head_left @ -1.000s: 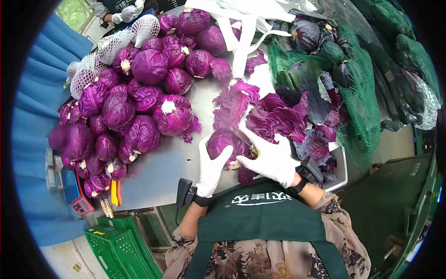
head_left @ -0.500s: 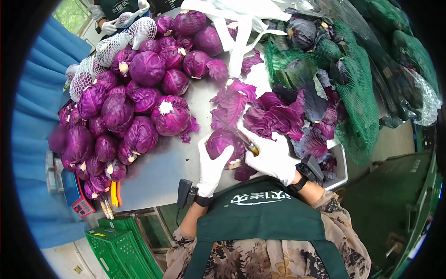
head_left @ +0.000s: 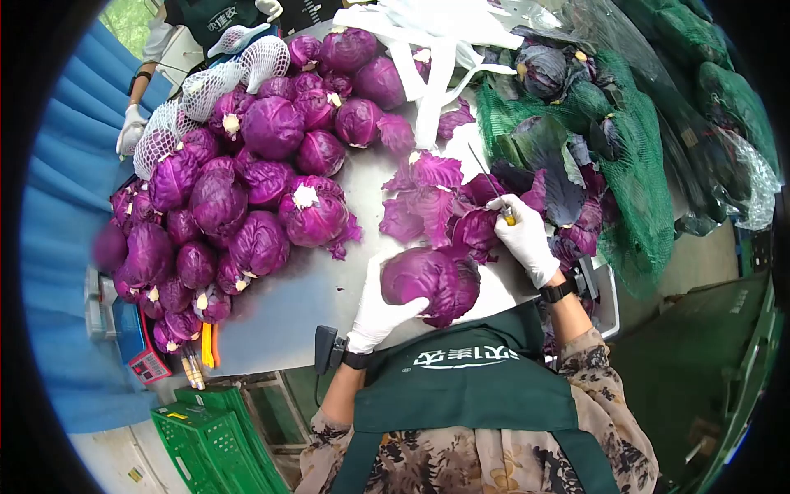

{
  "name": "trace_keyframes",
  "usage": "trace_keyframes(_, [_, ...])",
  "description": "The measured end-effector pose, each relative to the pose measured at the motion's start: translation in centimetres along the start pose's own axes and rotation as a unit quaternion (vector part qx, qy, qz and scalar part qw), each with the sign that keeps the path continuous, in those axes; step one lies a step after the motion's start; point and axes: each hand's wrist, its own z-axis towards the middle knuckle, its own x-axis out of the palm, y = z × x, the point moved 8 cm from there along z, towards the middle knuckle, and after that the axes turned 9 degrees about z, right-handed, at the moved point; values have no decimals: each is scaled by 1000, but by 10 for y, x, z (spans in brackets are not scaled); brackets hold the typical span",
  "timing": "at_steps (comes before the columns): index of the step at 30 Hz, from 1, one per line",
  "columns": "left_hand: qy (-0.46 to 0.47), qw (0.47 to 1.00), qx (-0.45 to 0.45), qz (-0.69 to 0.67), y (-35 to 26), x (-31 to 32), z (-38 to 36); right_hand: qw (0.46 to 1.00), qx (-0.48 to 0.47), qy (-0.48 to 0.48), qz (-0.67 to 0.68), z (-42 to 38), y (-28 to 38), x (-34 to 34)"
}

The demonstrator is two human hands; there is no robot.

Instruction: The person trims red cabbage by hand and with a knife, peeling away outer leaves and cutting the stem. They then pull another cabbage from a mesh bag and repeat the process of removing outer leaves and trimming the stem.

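In a white glove, my left hand (head_left: 380, 306) is closed round the left side of a red cabbage (head_left: 421, 280) near the table's front edge, its thumb across the front. The stem end of this cabbage does not show. Farther right, my gloved right hand (head_left: 529, 247) grips a knife (head_left: 508, 216) by its yellowish handle. The thin blade points up and away from me, over the loose leaves. Peeled purple cabbage leaves (head_left: 424, 202) lie just beyond the held cabbage. Darker outer leaves (head_left: 539, 156) are heaped beyond my right hand.
Red cabbages (head_left: 218, 202) are piled on the metal table (head_left: 309, 321) at left, with white foam net sleeves (head_left: 210, 90) behind. Green mesh netting (head_left: 634, 181) hangs at right, above a white bin (head_left: 607, 305). Another person's gloved hand (head_left: 132, 130) is at far left. Green crates (head_left: 206, 440) stand below.
My right hand has drawn the knife away from the cabbage, up and to the right. The cabbage has turned in my left hand. The other person's hand has come down at far left.
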Motion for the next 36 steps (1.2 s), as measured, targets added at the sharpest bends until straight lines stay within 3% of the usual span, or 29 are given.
trace_keyframes(2, [64, 995, 45, 60, -14, 10, 4, 997, -36, -32, -60, 4, 5, -7])
trace_keyframes(7, [98, 980, 94, 149, -27, 25, 13, 986, -100, -19, -129, 7, 31, -10])
trace_keyframes(9, [105, 975, 94, 174, -32, 29, 15, 993, -80, 63, -65, -2, 83, -5])
trace_keyframes(11, [114, 965, 57, 230, -40, 33, 21, 968, -106, 211, -89, -20, 107, 19])
trace_keyframes(12, [128, 974, 24, 186, -46, 35, 23, 949, -139, 244, -142, -28, 108, 29])
trace_keyframes(14, [107, 960, 77, 247, -36, 32, 23, 936, -110, 312, -120, -34, 100, 41])
trace_keyframes(20, [155, 962, 75, 213, -37, 37, 26, 927, -164, 304, -145, -29, 108, 40])
trace_keyframes(21, [194, 941, 76, 265, -38, 41, 26, 928, -169, 302, -135, -28, 108, 39])
trace_keyframes(23, [200, 908, 144, 338, -52, 42, 24, 936, -199, 266, -118, -27, 103, 38])
trace_keyframes(24, [163, 951, 89, 246, -35, 33, 25, 943, -209, 239, -103, -27, 100, 37])
trace_keyframes(25, [152, 938, 106, 292, -43, 31, 25, 950, -213, 213, -88, -27, 101, 37])
trace_keyframes(26, [162, 952, 55, 253, -44, 26, 23, 962, -189, 192, -52, -26, 101, 37])
trace_keyframes(27, [176, 961, 4, 212, -42, 23, 18, 974, -106, 199, 19, -26, 95, 38])
trace_keyframes(29, [145, 981, 68, 108, -27, 18, 7, 974, -38, 213, 70, -26, 91, 44])
trace_keyframes(30, [131, 987, 29, 85, -20, 15, 0, 971, 26, 232, 57, -29, 82, 48])
trace_keyframes(31, [98, 995, -7, 1, -20, 15, -9, 944, 163, 259, 126, -36, 73, 53])
trace_keyframes(33, [57, 996, -65, -2, -30, 14, -20, 913, 224, 265, 214, -44, 71, 60])
trace_keyframes(34, [1, 999, -33, 29, -26, 16, -27, 908, 243, 268, 211, -45, 79, 60])
trace_keyframes(36, [-27, 985, 33, 166, -39, 26, -27, 900, 255, 260, 238, -46, 75, 63])
